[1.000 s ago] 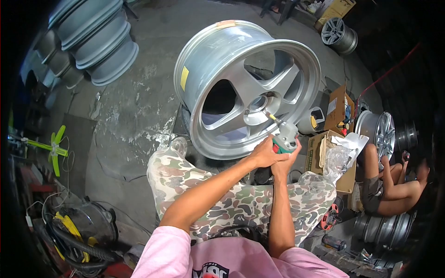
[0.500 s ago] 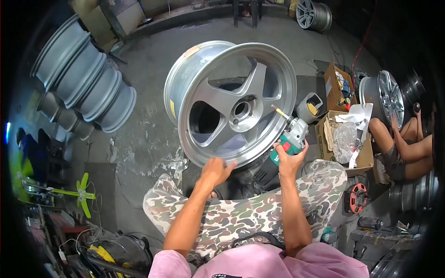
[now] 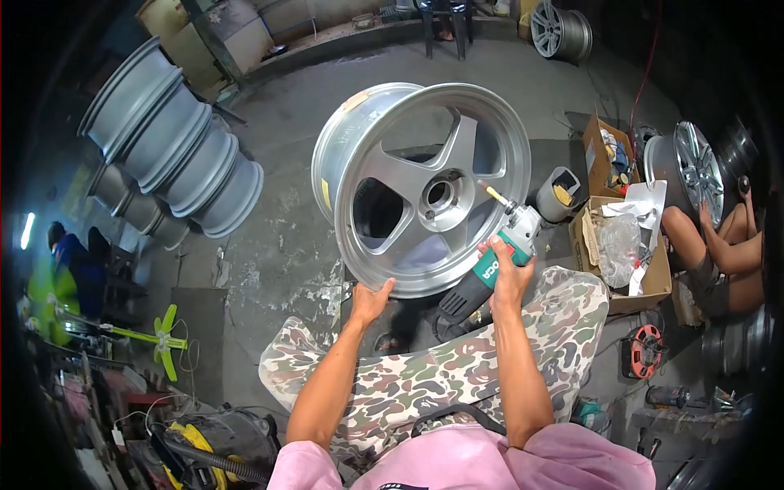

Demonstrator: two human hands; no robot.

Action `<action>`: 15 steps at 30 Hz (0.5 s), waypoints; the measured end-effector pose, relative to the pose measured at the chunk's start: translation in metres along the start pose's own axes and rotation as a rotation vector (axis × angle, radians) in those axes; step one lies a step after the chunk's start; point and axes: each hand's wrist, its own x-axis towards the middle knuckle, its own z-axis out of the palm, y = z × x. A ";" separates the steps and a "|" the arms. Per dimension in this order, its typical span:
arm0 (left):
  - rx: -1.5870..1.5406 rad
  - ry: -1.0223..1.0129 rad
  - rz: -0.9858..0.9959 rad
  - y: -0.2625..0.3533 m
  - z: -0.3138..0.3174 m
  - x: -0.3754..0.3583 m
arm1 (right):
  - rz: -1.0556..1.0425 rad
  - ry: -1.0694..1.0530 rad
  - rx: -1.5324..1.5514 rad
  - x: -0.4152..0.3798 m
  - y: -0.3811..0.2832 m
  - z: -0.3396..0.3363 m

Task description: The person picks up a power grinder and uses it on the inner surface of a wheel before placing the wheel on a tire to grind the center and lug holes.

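Observation:
A silver five-spoke alloy wheel (image 3: 458, 145) stands tilted on the floor in front of me, its face turned toward me. My left hand (image 3: 373, 301) grips the bottom left of its rim, thumb on the outer lip and the other fingers hidden behind. In my right hand (image 3: 511, 279) is a green and black grinder (image 3: 482, 273), wrapped by the fingers around its body. A thin yellowish bit (image 3: 492, 193) sticks out of the tool's metal head. That bit points up and left, overlapping the right part of the wheel's face in this view.
Stacked bare wheels (image 3: 175, 135) rise on the left. Cardboard boxes (image 3: 645, 296) and a grey bin (image 3: 563, 196) stand to the right. Another person's legs and hands (image 3: 719, 237) are beside a wheel at far right. A green fan (image 3: 167, 343) and a cable reel (image 3: 645, 351) flank me.
My left hand has closed onto the wheel's lower rim. My right hand has shifted slightly with the grinder. The whole scene has moved somewhat rightward in view.

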 end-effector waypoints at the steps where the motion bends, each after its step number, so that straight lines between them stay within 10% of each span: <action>1: 0.097 0.048 0.076 -0.007 0.008 0.007 | -0.007 -0.001 0.004 0.006 0.002 -0.005; 15: 0.661 0.289 0.410 0.174 -0.080 0.011 | 0.047 0.032 -0.005 0.017 0.000 -0.024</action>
